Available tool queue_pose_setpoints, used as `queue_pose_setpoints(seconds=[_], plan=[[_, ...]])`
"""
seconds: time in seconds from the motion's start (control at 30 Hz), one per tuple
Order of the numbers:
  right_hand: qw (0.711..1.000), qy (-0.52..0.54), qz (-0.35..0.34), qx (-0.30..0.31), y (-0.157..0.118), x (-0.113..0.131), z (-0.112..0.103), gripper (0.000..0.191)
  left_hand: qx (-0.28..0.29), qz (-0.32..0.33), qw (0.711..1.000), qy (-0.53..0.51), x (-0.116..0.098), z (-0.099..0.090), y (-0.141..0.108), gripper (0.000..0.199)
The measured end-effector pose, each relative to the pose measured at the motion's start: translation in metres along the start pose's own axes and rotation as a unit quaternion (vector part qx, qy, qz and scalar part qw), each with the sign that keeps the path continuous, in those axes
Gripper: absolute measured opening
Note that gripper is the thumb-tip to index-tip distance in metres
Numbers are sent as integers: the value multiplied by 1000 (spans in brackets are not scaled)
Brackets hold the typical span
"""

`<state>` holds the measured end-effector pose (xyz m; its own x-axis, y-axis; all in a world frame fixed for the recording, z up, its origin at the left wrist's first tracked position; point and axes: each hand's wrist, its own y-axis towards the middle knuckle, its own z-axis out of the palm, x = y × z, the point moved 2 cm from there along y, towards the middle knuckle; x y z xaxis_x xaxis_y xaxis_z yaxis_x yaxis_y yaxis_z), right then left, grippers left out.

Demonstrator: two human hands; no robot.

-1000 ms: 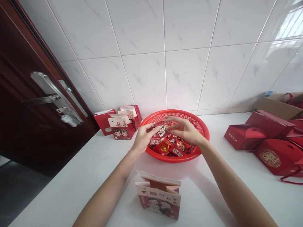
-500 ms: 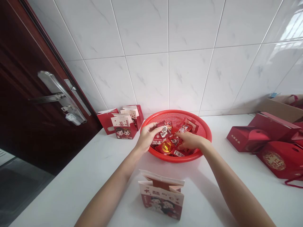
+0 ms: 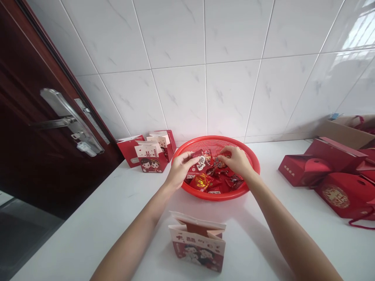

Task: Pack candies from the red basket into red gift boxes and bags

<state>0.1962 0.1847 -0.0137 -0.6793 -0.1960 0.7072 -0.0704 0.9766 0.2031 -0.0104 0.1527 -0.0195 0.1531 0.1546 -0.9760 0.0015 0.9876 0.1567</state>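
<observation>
Both hands reach into a round red plastic basket [image 3: 254, 164] that holds several red candy packets. Between the thumb and fingers of my left hand [image 3: 179, 168] is a dark red candy packet [image 3: 200, 162] with a white printed label. My right hand [image 3: 236, 160] pinches a small red candy packet [image 3: 220, 162] over the basket's right half; part of it is behind the fingertips. A round gold-and-red wrapped sweet [image 3: 201, 182] lies at the front of the pile. Nearer to me, a red and cream gift box [image 3: 197, 249] stands upright with its top open.
Several similar gift boxes [image 3: 150, 159] stand by the wall at the left, near a dark door [image 3: 38, 117] with a metal handle. Red boxes [image 3: 334, 193] and a brown carton [image 3: 331, 130] are on the right. White tiles back the white table [image 3: 123, 210].
My right hand has shifted up and back in the basket and now pinches a small packet. My left hand keeps its hold on the dark red packet. The view has tilted slightly.
</observation>
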Motion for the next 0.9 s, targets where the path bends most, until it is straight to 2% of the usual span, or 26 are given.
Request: queue_pose_setpoints(seconds=[0.1, 0.2, 0.43, 0.53, 0.67, 0.77, 0.9], plan=[[998, -36, 36, -45, 0, -2, -3, 10, 1, 4, 1000, 5, 0, 0, 0, 34], [990, -103, 39, -86, 0, -3, -5, 12, 2, 4, 1000, 8, 0, 0, -1, 34], [977, -178, 39, -108, 0, -2, -8, 24, 10, 5, 1000, 17, 0, 2, -1, 32], [985, -131, 47, -106, 0, -1, -8, 23, 13, 7, 1000, 22, 0, 1, -1, 31], [998, -13, 62, -29, -1, -2, -5, 12, 16, 8, 999, 26, 1, 1, -1, 31], [998, 32, 50, 14, -2, -2, -3, 12, 19, 4, 1000, 24, 1, 0, -2, 31], [997, 68, 45, 10, -1, -4, -3, 10, 20, 1, 1000, 20, 2, 0, -2, 32]])
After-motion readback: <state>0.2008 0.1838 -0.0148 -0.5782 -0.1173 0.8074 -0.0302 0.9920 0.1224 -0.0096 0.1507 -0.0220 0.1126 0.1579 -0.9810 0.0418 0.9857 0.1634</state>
